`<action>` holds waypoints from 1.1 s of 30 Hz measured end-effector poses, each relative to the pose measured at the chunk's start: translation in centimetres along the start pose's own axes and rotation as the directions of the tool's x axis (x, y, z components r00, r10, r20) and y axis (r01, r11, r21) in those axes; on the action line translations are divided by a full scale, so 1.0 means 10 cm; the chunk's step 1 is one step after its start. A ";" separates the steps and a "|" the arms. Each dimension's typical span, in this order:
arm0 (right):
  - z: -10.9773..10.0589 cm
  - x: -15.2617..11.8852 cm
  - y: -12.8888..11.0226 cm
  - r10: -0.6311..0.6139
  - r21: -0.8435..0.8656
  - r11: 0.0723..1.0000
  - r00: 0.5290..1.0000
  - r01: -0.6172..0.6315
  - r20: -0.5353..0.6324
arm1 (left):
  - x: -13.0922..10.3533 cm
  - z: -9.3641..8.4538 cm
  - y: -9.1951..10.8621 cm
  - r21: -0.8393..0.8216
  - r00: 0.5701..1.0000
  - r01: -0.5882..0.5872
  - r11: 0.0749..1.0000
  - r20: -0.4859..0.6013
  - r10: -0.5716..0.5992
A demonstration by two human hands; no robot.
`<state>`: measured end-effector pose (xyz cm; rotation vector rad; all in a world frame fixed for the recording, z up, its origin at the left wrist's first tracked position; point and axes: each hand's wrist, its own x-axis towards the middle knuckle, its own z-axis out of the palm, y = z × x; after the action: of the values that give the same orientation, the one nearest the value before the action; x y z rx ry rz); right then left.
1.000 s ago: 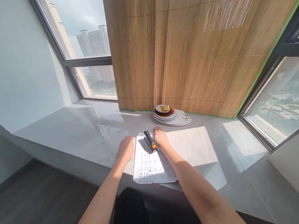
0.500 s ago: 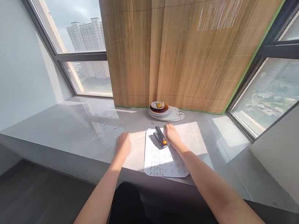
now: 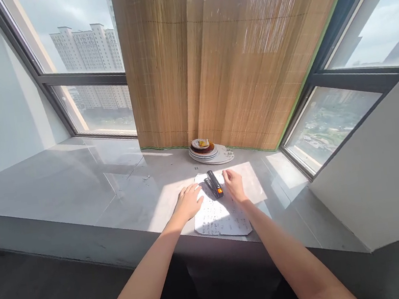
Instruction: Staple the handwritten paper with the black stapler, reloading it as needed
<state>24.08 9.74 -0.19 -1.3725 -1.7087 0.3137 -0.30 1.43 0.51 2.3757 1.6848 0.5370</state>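
A pale tiled ledge (image 3: 117, 200) ran beneath windows, seen from above by someone whose two bare forearms reached in from the bottom edge, which cut them off. On the ledge, near its front edge, lay white paper (image 3: 220, 221) with handwriting too small to read; whether it was one sheet or several could not be told. A black stapler (image 3: 214, 184) with an orange patch at its near end rested on the upper part of the paper, between the hands and apart from both.

The left hand (image 3: 189, 202) was open, palm down, fingers extended toward the stapler, and covered part of the paper's left edge. Its palm was hidden, and contact with the paper was unclear. The right hand (image 3: 234, 184) was just beside the stapler, at the paper's right side, fingers curled inward; how fully they closed, or whether they pinched anything, could not be made out.

Farther back sat a stack of plates (image 3: 204, 156), a brown one near the top and a small yellow item (image 3: 203, 143), too small to identify, on the uppermost. The stack partly hid a pale oval piece (image 3: 227, 154) with a branch-like pattern. Behind, a green-edged slatted blind (image 3: 225, 66) blocked much of the window view.
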 end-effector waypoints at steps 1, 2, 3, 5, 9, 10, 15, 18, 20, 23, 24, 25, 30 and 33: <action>-0.02 -0.10 -0.03 -0.003 0.013 1.000 0.999 0.003 0.039 | 0.01 0.00 -0.01 -0.003 1.000 0.005 1.000 0.004 -0.005; -0.02 -0.20 -0.07 -0.007 0.014 1.000 0.997 0.006 0.079 | 0.01 0.01 0.00 -0.002 1.000 0.008 1.000 0.009 -0.008; -0.03 -0.30 -0.10 -0.014 -0.003 1.000 0.993 0.014 0.118 | 0.02 0.01 0.00 0.002 1.000 0.009 1.000 0.014 -0.010; -0.03 -0.49 -0.14 -0.025 -0.077 0.996 0.984 0.039 0.176 | 0.03 0.02 0.01 0.015 1.000 0.011 1.000 0.022 -0.012; -0.16 -0.72 -0.09 -0.020 -0.162 0.985 0.980 0.053 0.200 | 0.04 0.01 0.00 0.020 0.999 0.015 1.000 0.034 -0.016; -0.22 -0.75 -0.06 -0.010 -0.157 0.987 0.983 0.040 0.185 | 0.04 0.01 0.00 0.013 0.999 0.010 1.000 0.039 -0.010; -0.48 -0.82 0.11 0.044 -0.050 0.998 0.991 -0.038 0.128 | 0.06 -0.01 -0.03 -0.011 1.000 -0.011 1.000 0.029 0.011; -0.52 -0.81 0.12 0.105 0.047 0.993 0.989 -0.110 0.107 | 0.08 0.00 -0.04 -0.009 1.000 -0.007 1.000 0.021 0.007; -0.51 -0.79 0.10 0.128 0.114 0.984 0.988 -0.137 0.084 | 0.09 0.01 -0.03 -0.012 1.000 -0.007 1.000 0.023 0.007; -0.50 -0.77 0.07 0.132 0.174 0.974 0.989 -0.143 0.069 | 0.09 0.00 -0.03 -0.009 0.999 0.007 1.000 0.034 -0.007; -0.50 -0.76 0.07 0.126 0.168 0.976 0.990 -0.136 0.067 | 0.10 0.00 -0.03 -0.004 0.999 0.013 1.000 0.039 -0.012; -0.50 -0.76 0.06 0.116 0.147 0.981 0.991 -0.124 0.065 | 0.10 0.00 -0.03 0.002 0.999 0.017 1.000 0.043 -0.017; -0.51 -0.75 0.06 0.075 0.016 0.997 0.995 -0.076 0.064 | 0.11 -0.02 -0.02 0.023 0.999 0.020 1.000 0.048 -0.021; -0.50 -0.75 0.05 0.098 -0.006 0.995 0.993 -0.098 0.066 | 0.10 -0.04 0.01 0.020 0.998 0.029 0.999 0.054 -0.030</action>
<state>28.08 1.71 -1.22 -1.4654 -1.6984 0.4169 -0.11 2.37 1.09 2.3527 1.7064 0.4496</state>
